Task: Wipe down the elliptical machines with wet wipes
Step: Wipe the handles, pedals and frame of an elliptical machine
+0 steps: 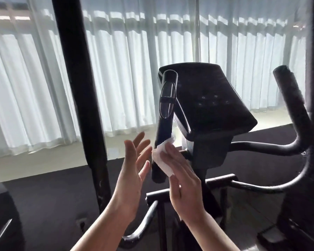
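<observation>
The elliptical machine point(203, 113) stands right in front of the person, its dark console tilted up toward the camera with a few small pale button marks on its face, and behind it white pleated curtains point(127, 69) glow with daylight. A short black handlebar grip point(164, 124) with a shiny metal pulse plate rises just left of the console. The right hand point(181, 176) lies against the lower part of this grip with its fingers straight and flat, pressing a white wet wipe point(161, 158) onto the black surface; the wipe is crumpled between palm and bar and sticks out above and to the left of the fingers. The left hand point(132, 171) hovers just beside the same grip on its left, palm turned toward it, fingers spread and relaxed, holding nothing and not touching the bar. A thick black upright pole point(80, 98) crosses the view to the left of the hands. To the right, a curved black moving handle point(290, 98) with a foam sleeve rises beside the console. The floor point(49, 196) under the machine is dark, with a pale strip along the foot of the curtains.
</observation>
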